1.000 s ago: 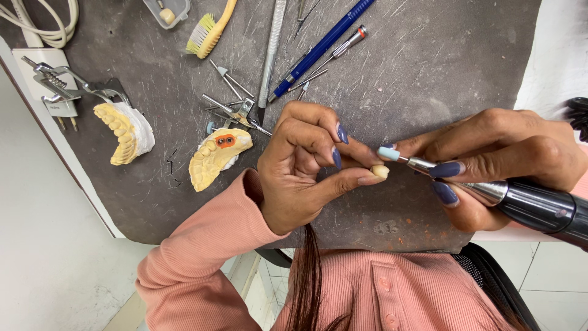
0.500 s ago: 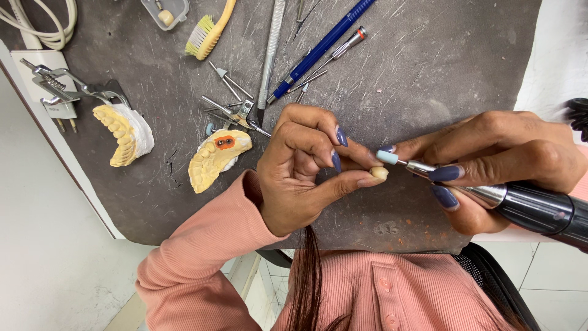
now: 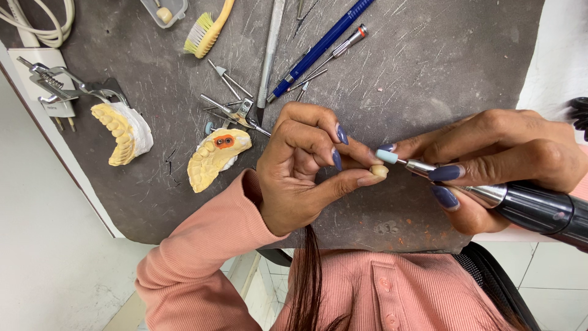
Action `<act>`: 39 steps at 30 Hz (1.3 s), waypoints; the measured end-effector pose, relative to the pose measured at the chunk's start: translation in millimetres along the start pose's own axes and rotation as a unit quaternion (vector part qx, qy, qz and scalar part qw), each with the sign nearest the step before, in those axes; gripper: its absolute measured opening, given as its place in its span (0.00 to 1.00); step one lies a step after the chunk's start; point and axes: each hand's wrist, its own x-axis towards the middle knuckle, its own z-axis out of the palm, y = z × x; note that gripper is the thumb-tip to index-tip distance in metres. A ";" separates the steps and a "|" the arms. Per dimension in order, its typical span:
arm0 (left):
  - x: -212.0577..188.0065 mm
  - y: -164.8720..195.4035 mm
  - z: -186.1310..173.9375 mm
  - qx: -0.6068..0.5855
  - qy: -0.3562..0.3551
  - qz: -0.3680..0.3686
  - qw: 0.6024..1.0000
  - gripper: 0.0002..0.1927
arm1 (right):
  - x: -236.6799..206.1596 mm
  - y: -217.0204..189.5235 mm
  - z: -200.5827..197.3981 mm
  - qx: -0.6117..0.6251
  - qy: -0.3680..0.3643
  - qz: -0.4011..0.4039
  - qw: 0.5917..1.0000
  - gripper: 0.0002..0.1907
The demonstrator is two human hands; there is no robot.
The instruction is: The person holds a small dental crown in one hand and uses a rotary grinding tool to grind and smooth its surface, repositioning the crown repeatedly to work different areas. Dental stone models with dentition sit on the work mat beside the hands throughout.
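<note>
The left hand (image 3: 303, 175) pinches 1 small tooth crown (image 3: 380, 171); the right hand (image 3: 499, 159) grips 1 rotary handpiece (image 3: 539, 208). Left of the crown lie 2 yellow dental casts (image 3: 214, 160).

The crown (image 3: 380, 171) sits pinched in the left hand (image 3: 306, 168), touching the bur (image 3: 387, 156) of the handpiece (image 3: 539, 208) in the right hand (image 3: 496, 162). Left of them on the mat (image 3: 429, 73) lie two casts (image 3: 214, 159) — tools (image 3: 236, 110) and a brush (image 3: 208, 27) beyond.
</note>
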 end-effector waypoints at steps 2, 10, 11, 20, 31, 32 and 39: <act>-1.0 -0.9 0.2 -0.001 0.001 -0.001 1.000 0.24 | -0.4 1.2 0.1 -0.002 -0.006 -0.004 1.000 0.16; -3.0 -0.2 -0.2 -0.015 -0.006 -0.004 1.000 0.24 | -1.1 2.7 -0.5 0.016 -0.012 -0.010 1.000 0.15; -3.0 0.1 -0.1 -0.016 -0.007 -0.005 1.000 0.24 | -1.0 2.8 -0.7 0.017 -0.012 -0.013 1.000 0.15; -2.8 -1.9 1.0 -0.030 -0.002 -0.002 1.000 0.24 | -2.4 5.7 -1.4 0.006 -0.020 -0.019 1.000 0.16; -1.9 -1.3 -0.5 -0.023 -0.005 -0.003 1.000 0.24 | -2.3 4.8 -1.3 -0.005 -0.015 -0.008 1.000 0.16; -2.0 -1.3 -0.6 -0.020 -0.005 -0.003 1.000 0.24 | -2.1 4.4 -0.9 0.000 -0.011 -0.010 1.000 0.16; -3.9 -3.7 0.9 -0.034 0.008 -0.003 0.999 0.24 | -1.7 4.2 2.3 0.017 -0.001 -0.012 1.000 0.16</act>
